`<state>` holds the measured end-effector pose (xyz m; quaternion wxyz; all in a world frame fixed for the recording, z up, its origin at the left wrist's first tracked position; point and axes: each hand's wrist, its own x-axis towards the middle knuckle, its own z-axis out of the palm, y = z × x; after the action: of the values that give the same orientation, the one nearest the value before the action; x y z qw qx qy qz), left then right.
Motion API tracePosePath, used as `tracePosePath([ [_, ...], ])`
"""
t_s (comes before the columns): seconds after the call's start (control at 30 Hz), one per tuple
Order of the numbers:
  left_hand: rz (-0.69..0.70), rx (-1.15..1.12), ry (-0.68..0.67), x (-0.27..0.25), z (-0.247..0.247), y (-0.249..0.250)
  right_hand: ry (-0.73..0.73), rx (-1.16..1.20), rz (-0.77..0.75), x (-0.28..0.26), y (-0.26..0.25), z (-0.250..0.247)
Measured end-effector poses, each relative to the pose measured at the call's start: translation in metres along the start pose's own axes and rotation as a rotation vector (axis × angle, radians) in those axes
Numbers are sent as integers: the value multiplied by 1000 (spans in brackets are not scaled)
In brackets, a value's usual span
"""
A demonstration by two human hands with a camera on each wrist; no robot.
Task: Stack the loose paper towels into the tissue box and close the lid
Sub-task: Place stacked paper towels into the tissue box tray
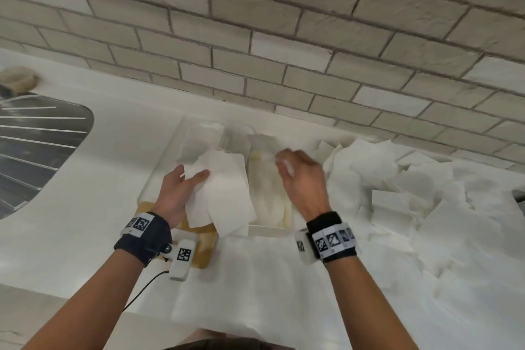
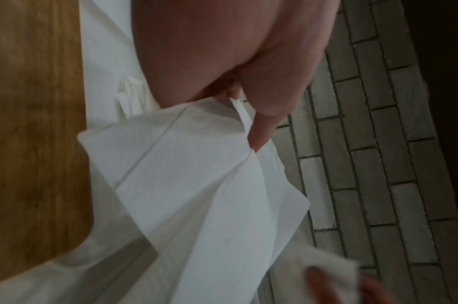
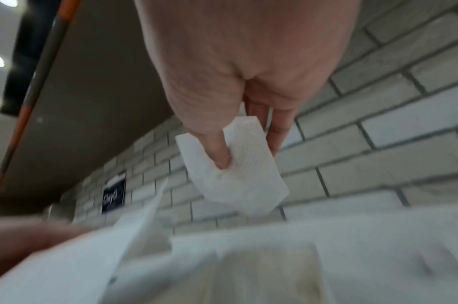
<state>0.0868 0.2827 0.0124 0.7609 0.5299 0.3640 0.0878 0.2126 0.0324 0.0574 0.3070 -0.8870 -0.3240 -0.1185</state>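
Your left hand point(image 1: 176, 193) grips a sheaf of paper towels point(image 1: 221, 193) at frame centre; your right hand point(image 3: 238, 86) pinches one folded towel point(image 3: 235, 170), apparently over the tissue box point(image 1: 176, 148).

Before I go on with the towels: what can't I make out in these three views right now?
- Tissue box: head view, its fill level is hidden by the towels in the left hand.
- Lid: cut off by the left wrist view's edge; wristband and towels cover it in the head view.
- Right hand: motion-blurred in the head view.
- Wall sign: right wrist view, too blurred to read.
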Motion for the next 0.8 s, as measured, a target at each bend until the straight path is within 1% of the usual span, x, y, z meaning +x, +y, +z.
tracePosePath([
  [0.1,18,73,1,2,0,-7,-259,-85,77,-34,13,34],
  [0.13,38,98,14,3,-1,-8,-301,-86,112,-42,13,39],
  [0.17,81,112,25,2,-2,-9,-308,-60,137,-49,14,42],
  [0.2,146,138,31,1,-4,-9,-283,-16,167,-53,14,41],
  [0.23,239,182,24,1,-6,-9,-228,63,201,-56,13,38],
  [0.3,401,363,-4,0,-6,-3,-52,308,347,-58,8,24],
  [0.37,452,546,-25,-2,-2,5,174,633,593,-54,5,4],
  [0.4,456,596,-25,-4,3,10,245,795,693,-52,4,-5],
  [0.43,468,632,-26,-8,9,15,282,907,749,-52,5,-14],
  [0.47,496,662,-32,-13,16,21,292,936,763,-52,7,-21],
  [0.5,533,676,-50,-15,24,26,284,928,757,-52,10,-29],
  [0.57,562,654,-117,-21,43,33,227,812,690,-50,14,-43],
  [0.6,563,635,-157,-24,53,35,182,693,645,-48,18,-48],
  [0.67,550,635,-224,-28,70,35,85,307,486,-45,24,-61],
  [0.7,556,669,-248,-27,76,33,80,128,387,-44,26,-68],
  [0.73,562,713,-259,-26,80,30,95,38,288,-43,26,-77],
  [0.77,577,754,-253,-25,83,28,105,32,219,-42,24,-87],
  [0.8,608,789,-239,-24,86,27,113,83,170,-42,21,-97],
])
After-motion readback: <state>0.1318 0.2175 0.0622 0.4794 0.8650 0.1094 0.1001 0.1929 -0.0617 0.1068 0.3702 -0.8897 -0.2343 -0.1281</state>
